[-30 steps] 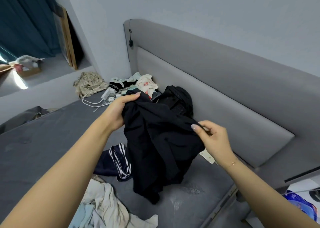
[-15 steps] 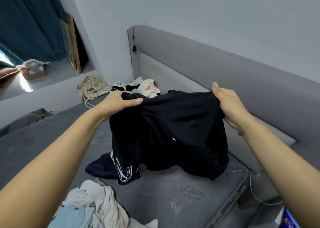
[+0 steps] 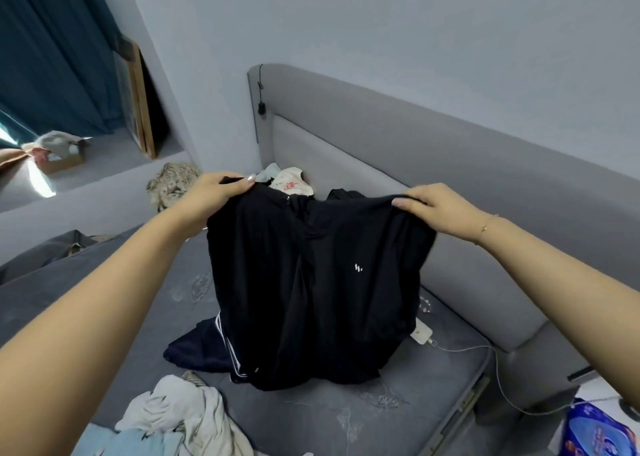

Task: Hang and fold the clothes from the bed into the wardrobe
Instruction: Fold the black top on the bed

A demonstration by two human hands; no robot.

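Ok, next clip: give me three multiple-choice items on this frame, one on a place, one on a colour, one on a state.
1. Where does the white charger lie?
A. on the mattress by the headboard
B. on the windowsill
C. in the left hand

2. What colour is the held garment?
A. white
B. black
C. red

3. How is the garment held?
A. crumpled in one hand
B. lying flat, untouched
C. spread between both hands by its top edge

Key: 1 A, it sits on the grey mattress under the garment's right side, near the headboard. 2 B, the cloth is black with a small white mark. 3 C, the left hand and right hand each grip an upper corner.
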